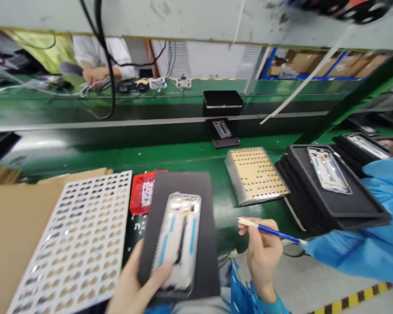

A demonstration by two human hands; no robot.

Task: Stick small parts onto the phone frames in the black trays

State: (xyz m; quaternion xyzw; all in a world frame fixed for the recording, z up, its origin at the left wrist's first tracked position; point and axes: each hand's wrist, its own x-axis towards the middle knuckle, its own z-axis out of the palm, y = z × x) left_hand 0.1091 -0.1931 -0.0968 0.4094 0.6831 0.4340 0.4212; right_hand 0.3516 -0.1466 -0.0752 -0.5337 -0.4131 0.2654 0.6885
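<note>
— Green bench [183, 157] runs across the frame, conveyor behind it, a co-worker's sleeve [94, 50] at upper left. What sits lowest on the left?

— A perforated sheet [75, 244] on cardboard, then a red box [142, 192]. At lower centre the left hand [134, 283] grips a dark tray [183, 226], thumb pressed on the phone frame [180, 240] lying in it.

— And right of that?

— The right hand [263, 253] pinches a blue-handled tool [268, 230], tip pointing left, apart from the frame. Further right: a metal block [255, 174], then stacked trays [330, 200] with another frame on top.

— Which step?

— Probably steadying the frame before working on it. The tip would need to come down onto the frame, tray kept level.
</note>
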